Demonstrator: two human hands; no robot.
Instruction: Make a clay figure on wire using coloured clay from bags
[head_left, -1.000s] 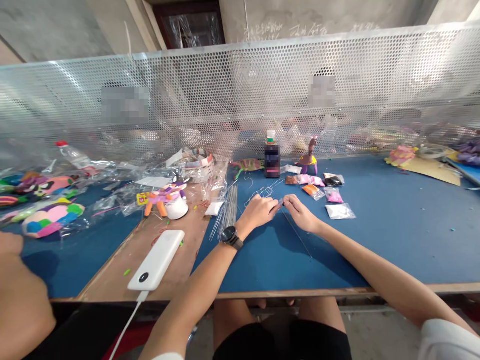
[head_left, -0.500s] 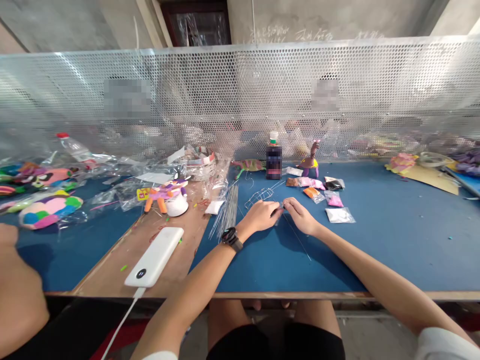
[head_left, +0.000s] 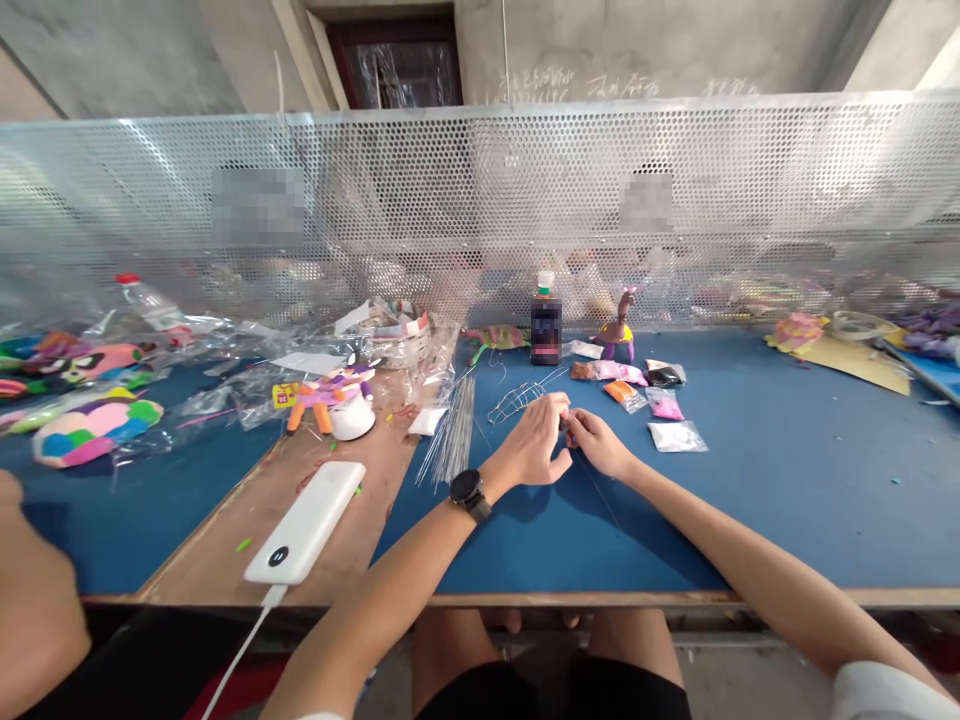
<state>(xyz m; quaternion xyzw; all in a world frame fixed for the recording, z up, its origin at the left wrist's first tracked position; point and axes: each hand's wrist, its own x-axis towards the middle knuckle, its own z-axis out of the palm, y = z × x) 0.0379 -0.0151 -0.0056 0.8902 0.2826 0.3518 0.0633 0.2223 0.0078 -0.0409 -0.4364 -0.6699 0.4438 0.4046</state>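
Observation:
My left hand, a black watch on its wrist, bends its fingers over a small dark spot where both hands meet; its thumb stands apart. Against it, my right hand pinches a thin metal wire, whose free end slants down toward the table's front. What lies between the fingertips is mostly hidden. Just beyond my left hand rests a bent wire frame. A bundle of straight wires lies to the left of that hand.
Small bags of coloured clay lie right of a dark bottle. Behind them stands a clay figure. On the left are a white power bank, a clay animal and another person's arm. A perforated metal screen closes the back.
My left hand has turned and lifted its thumb away from its fingers. My right hand stays pinched in nearly the same place. The view has tilted slightly upward.

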